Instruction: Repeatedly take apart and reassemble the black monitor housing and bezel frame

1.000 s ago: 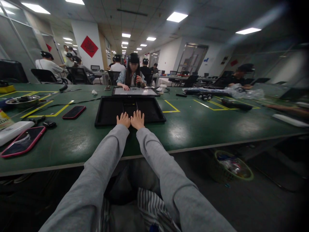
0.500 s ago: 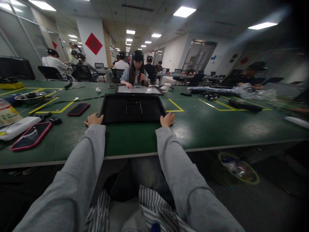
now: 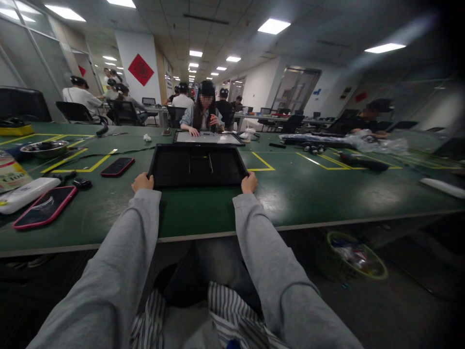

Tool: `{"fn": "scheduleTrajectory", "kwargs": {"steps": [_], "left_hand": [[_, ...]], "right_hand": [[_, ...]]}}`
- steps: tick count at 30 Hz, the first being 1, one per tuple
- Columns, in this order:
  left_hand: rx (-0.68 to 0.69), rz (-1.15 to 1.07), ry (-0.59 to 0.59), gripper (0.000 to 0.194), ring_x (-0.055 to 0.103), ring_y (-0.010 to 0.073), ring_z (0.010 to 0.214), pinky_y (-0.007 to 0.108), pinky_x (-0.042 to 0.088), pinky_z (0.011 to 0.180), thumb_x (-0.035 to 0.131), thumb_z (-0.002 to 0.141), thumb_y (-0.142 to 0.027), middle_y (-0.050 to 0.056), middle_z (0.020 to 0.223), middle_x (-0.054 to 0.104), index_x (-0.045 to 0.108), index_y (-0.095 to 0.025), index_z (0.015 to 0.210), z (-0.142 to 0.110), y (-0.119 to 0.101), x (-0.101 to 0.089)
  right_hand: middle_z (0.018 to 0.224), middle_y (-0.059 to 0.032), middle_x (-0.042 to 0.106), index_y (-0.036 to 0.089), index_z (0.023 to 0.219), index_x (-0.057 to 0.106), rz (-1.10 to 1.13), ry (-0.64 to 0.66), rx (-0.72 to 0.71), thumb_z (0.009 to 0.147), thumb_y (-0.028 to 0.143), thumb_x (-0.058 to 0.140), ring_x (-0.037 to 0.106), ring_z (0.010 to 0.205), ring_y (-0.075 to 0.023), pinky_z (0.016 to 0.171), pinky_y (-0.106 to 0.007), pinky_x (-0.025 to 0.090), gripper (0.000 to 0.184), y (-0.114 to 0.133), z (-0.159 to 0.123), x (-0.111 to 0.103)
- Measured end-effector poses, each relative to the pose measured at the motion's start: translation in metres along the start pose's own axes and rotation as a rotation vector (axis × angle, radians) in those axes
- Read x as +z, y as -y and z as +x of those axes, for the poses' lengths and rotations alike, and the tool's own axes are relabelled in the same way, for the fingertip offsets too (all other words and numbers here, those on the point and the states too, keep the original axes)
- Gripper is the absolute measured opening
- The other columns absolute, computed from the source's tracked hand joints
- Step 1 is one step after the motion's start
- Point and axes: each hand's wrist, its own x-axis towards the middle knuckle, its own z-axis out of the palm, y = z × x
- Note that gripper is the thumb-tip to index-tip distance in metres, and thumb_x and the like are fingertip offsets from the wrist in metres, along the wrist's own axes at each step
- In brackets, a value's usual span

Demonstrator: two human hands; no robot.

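Note:
In front of me lies a black monitor back cover (image 3: 170,169), a shallow rectangular shell with a raised rim and a rectangular opening near its middle. My left hand (image 3: 143,182) is closed round its left edge, and my right hand (image 3: 249,182) grips the right edge. The fingertips are partly hidden behind the rim. Just beyond the cover, a flat framed panel (image 3: 207,138) lies before a person seated opposite, whose hand (image 3: 193,131) rests by it.
On the green table (image 3: 290,203), two phones, the nearer one (image 3: 45,207) red-edged, lie left with a white device (image 3: 27,194) and a metal bowl (image 3: 45,147). Clear plastic wrapping (image 3: 378,141) is far right. A basket (image 3: 358,257) stands below the table's right side.
My fingers have drawn in from a looser spread and closed on the cover's two sides. The cover has shifted very slightly in view, along with the whole scene.

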Motion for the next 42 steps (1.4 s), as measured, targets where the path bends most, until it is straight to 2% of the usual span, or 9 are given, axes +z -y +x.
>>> {"fn": "scheduleTrajectory", "kwargs": {"steps": [5, 8, 11, 15, 18, 20, 25, 31, 42], "left_hand": [[-0.027, 0.006, -0.025, 0.047, 0.05, 0.0347, 0.13, 0.057, 0.038, 0.106, 0.049, 0.094, -0.045, 0.017, 0.137, 0.06, 0.059, -0.02, 0.133, -0.006, -0.002, -0.001], [-0.001, -0.029, -0.229, 0.053, 0.04, 0.0335, 0.137, 0.058, 0.031, 0.11, 0.043, 0.097, -0.045, 0.019, 0.146, 0.051, 0.049, -0.015, 0.141, -0.02, -0.01, -0.004], [0.19, -0.083, -0.386, 0.055, 0.03, 0.0292, 0.143, 0.055, 0.021, 0.117, 0.034, 0.101, -0.037, 0.015, 0.157, 0.038, 0.036, -0.012, 0.15, -0.045, -0.038, -0.005], [0.496, -0.052, -0.203, 0.063, 0.012, 0.0267, 0.153, 0.051, 0.01, 0.123, 0.021, 0.102, -0.037, 0.013, 0.168, 0.015, 0.016, -0.012, 0.16, -0.089, -0.093, 0.014], [0.623, 0.094, 0.064, 0.06, 0.015, 0.0258, 0.154, 0.048, 0.018, 0.122, 0.022, 0.1, -0.034, 0.009, 0.167, 0.02, 0.032, -0.017, 0.157, -0.109, -0.121, 0.039], [0.628, 0.154, 0.108, 0.06, 0.02, 0.0257, 0.153, 0.05, 0.019, 0.121, 0.02, 0.099, -0.031, 0.009, 0.166, 0.023, 0.039, -0.015, 0.153, -0.112, -0.126, 0.053], [0.633, 0.213, 0.134, 0.061, 0.02, 0.0256, 0.153, 0.054, 0.016, 0.123, 0.019, 0.099, -0.032, 0.008, 0.166, 0.021, 0.036, -0.013, 0.155, -0.1, -0.124, 0.061], [0.556, 0.271, 0.31, 0.061, 0.014, 0.0257, 0.154, 0.056, 0.012, 0.123, 0.019, 0.099, -0.034, 0.006, 0.168, 0.016, 0.029, -0.019, 0.158, -0.091, -0.132, 0.056], [0.554, 0.31, 0.447, 0.06, 0.023, 0.0338, 0.151, 0.061, 0.026, 0.116, 0.03, 0.097, -0.038, 0.012, 0.163, 0.029, 0.035, -0.023, 0.156, -0.064, -0.142, 0.059]], "right_hand": [[0.129, -0.019, 0.062, 0.012, 0.13, 0.056, -0.04, -0.05, -0.011, 0.093, 0.011, 0.035, 0.054, 0.124, -0.0284, 0.105, -0.045, 0.038, 0.042, 0.001, -0.002, 0.0], [0.145, -0.0229, 0.047, 0.01, 0.137, 0.048, -0.096, -0.201, -0.039, 0.095, 0.02, 0.037, 0.036, 0.14, -0.0316, 0.112, -0.05, 0.03, 0.044, 0.011, -0.011, -0.004], [0.154, -0.0246, 0.034, 0.008, 0.145, 0.039, -0.093, -0.272, -0.133, 0.1, 0.028, 0.029, 0.026, 0.146, -0.0303, 0.116, -0.05, 0.024, 0.051, 0.037, -0.031, -0.002], [0.165, -0.0182, 0.019, 0.007, 0.156, 0.023, -0.118, -0.153, -0.424, 0.103, 0.036, 0.018, 0.012, 0.152, -0.0241, 0.121, -0.044, 0.016, 0.061, 0.077, -0.073, 0.018], [0.166, -0.0166, 0.019, 0.007, 0.155, 0.029, -0.252, 0.214, -0.652, 0.102, 0.034, 0.021, 0.01, 0.154, -0.0242, 0.122, -0.045, 0.012, 0.061, 0.089, -0.096, 0.038], [0.166, -0.0159, 0.022, 0.007, 0.153, 0.036, -0.327, 0.345, -0.705, 0.101, 0.031, 0.022, 0.013, 0.154, -0.0244, 0.123, -0.045, 0.009, 0.059, 0.089, -0.101, 0.047], [0.167, -0.0139, 0.019, 0.007, 0.157, 0.03, -0.384, 0.358, -0.707, 0.101, 0.03, 0.022, 0.011, 0.154, -0.0254, 0.124, -0.045, 0.002, 0.06, 0.086, -0.093, 0.051], [0.167, -0.0122, 0.017, 0.01, 0.16, 0.021, -0.432, 0.631, -0.578, 0.102, 0.034, 0.017, 0.01, 0.155, -0.0258, 0.124, -0.048, 0.009, 0.062, 0.096, -0.08, 0.053], [0.169, -0.0075, 0.012, 0.018, 0.161, 0.019, -0.462, 0.803, -0.491, 0.101, 0.039, 0.023, 0.005, 0.155, -0.023, 0.124, -0.049, 0.01, 0.063, 0.104, -0.06, 0.059]]}}
